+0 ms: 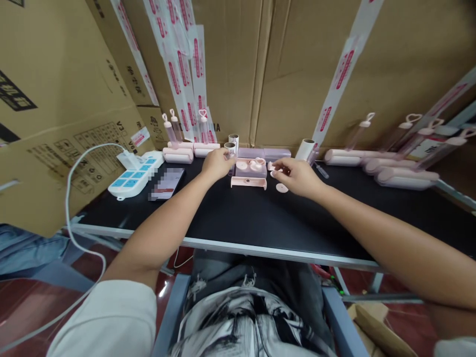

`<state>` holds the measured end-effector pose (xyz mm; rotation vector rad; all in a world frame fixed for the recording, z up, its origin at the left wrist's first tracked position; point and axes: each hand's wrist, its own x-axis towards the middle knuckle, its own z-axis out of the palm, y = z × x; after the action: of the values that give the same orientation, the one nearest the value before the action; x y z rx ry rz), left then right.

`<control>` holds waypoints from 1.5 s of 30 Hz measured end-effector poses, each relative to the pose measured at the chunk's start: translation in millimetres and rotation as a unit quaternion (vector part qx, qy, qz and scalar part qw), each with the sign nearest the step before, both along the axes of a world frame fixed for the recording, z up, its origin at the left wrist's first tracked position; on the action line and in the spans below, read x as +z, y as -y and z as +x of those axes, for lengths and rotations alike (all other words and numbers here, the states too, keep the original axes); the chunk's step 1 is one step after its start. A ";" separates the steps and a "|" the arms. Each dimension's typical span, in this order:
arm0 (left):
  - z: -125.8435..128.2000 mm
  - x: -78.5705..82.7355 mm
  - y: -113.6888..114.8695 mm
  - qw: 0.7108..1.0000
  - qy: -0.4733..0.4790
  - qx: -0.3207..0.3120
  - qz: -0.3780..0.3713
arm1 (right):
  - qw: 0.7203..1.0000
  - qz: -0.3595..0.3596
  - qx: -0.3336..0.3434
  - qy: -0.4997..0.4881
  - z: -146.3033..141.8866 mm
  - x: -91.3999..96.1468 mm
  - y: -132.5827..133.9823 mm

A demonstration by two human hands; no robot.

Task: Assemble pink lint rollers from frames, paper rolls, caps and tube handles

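Observation:
My left hand (217,163) is closed around a small white roll (230,148) at the back of the black table (238,218). To its right, my right hand (297,176) pinches a small round pink cap (274,173). Between the two hands stands a pink open case (251,168) with round pink pieces in it, and a pink curved shell (248,182) lies just in front of it. Another pink disc (281,188) lies on the table beside my right hand.
Cardboard boxes (297,69) wall in the back and left. A white and blue power strip (134,176) and a phone (167,183) lie at the left. Pink lint-roller cases (394,173) with handles line the back right, and more rollers (186,151) stand at the back left. A white roll (305,148) stands behind my right hand.

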<state>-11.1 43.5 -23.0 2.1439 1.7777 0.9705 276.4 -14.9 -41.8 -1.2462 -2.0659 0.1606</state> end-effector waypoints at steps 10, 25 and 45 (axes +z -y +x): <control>-2.5 11.7 11.1 0.978 0.151 -0.063 0.130 | 0.999 -0.026 -0.009 0.032 -45.8 19.5 -33.3; 30.8 2.8 48.3 0.962 0.123 -0.224 0.094 | 0.958 -0.156 -0.132 0.200 8.7 24.3 -28.5; 3.1 10.2 22.7 0.990 -0.024 -0.134 0.019 | 0.991 0.061 0.051 0.110 -32.6 -7.9 -25.7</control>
<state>-8.0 20.8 -12.8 2.3702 1.4496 0.8961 243.8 10.8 -49.7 -1.1268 -2.2912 -0.0598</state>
